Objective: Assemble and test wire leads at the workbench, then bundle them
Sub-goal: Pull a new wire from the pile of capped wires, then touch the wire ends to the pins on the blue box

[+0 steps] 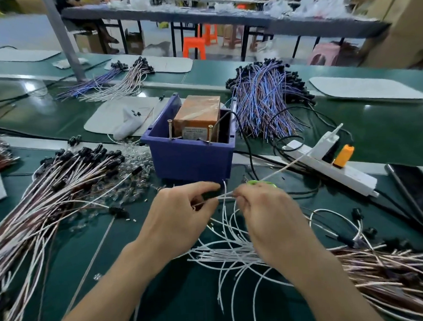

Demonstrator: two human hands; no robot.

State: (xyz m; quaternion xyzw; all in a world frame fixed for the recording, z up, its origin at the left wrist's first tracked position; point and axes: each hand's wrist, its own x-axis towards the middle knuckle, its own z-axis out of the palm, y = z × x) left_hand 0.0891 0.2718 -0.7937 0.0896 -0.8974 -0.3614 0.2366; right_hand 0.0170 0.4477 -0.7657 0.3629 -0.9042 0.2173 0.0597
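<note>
Thin white wire leads [227, 195] are pinched by left hand [181, 220] and right hand [268, 216]. Blue plastic bin [191, 158] is set just behind.

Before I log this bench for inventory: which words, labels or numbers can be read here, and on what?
Label on the orange box in the blue bin: printed lines, too blurred to read.
White box at the left edge: part of a blue mark, cut off, unreadable.
No other text can be read.

The label [195, 133] on the orange box [198, 110] is unreadably blurred.
</note>
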